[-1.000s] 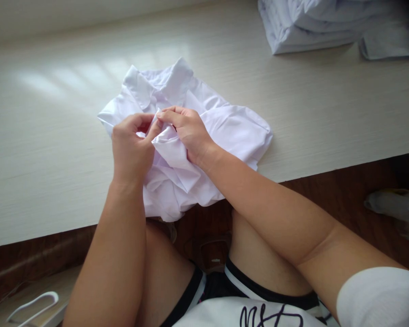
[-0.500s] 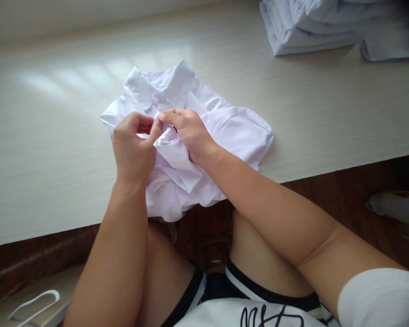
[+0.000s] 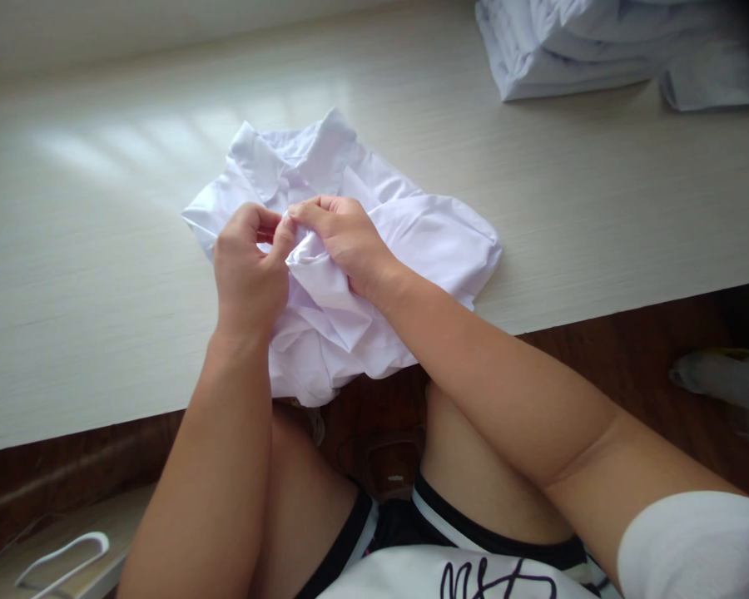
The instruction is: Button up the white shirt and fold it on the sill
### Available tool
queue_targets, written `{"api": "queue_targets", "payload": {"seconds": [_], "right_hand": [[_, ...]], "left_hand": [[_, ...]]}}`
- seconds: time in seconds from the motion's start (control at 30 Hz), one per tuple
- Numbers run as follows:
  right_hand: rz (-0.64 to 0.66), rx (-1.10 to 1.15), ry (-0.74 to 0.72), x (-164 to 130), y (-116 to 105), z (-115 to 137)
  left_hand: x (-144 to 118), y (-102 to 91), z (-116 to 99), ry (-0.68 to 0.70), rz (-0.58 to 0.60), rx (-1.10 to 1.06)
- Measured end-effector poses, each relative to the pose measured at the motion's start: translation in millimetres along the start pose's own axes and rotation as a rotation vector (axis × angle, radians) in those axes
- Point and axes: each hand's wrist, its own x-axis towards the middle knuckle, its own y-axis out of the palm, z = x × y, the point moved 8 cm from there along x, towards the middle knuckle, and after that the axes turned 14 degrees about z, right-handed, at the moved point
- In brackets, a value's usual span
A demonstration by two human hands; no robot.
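both hands meet over the white shirt (image 3: 405, 241), bunched at the near edge of the table (image 3: 100, 274), part hanging off. left hand (image 3: 250, 270) and right hand (image 3: 346, 245) are each pinched on one fold between them, fingertips touching, collar on the far side. folded stack (image 3: 599, 42) sits at the far right corner.

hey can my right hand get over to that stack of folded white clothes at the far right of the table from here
Probably yes, with a stretch. The right hand is pinching the crumpled white shirt together with the left hand. The table between it and the folded stack lies bare, so nothing blocks the way.
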Motion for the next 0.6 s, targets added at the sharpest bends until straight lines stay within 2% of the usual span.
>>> {"api": "queue_targets", "payload": {"seconds": [0.33, 0.47, 0.6], "right_hand": [[0.012, -0.232, -0.091, 3, -2, 12], [0.020, -0.200, -0.072, 5, -2, 9], [0.060, -0.077, -0.054, 5, 1, 7]], "left_hand": [[1, 1.5, -2, -0.009, 0.008, 0.041], [-1, -0.3, -8, 0.023, -0.021, 0.043], [-3, -1.3, -9, 0.034, -0.028, 0.014]]}}
